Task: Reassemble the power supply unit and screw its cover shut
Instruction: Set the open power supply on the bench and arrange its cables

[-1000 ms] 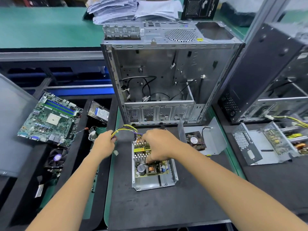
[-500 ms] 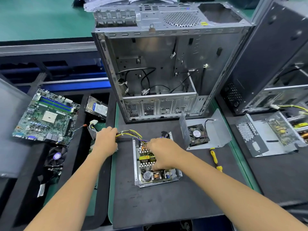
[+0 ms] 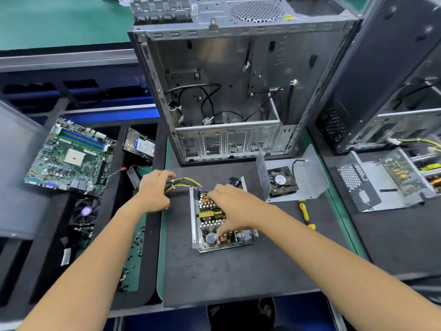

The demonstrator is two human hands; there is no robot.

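While the open power supply [image 3: 223,218] lies on the dark mat [image 3: 214,278] of the bench in front of the empty computer case [image 3: 229,91], the left hand [image 3: 155,189] grips its yellow and black wire bundle [image 3: 182,182]. The right hand [image 3: 230,206] rests on the circuit board, fingers spread and pressing down on the parts. The cover [image 3: 307,177], with a fan [image 3: 282,181] whose round label is too small to read, lies to the right, near a yellow screwdriver [image 3: 306,213]. Left: a motherboard [image 3: 71,156] and a hard drive [image 3: 140,145], blue label apparently illegible.
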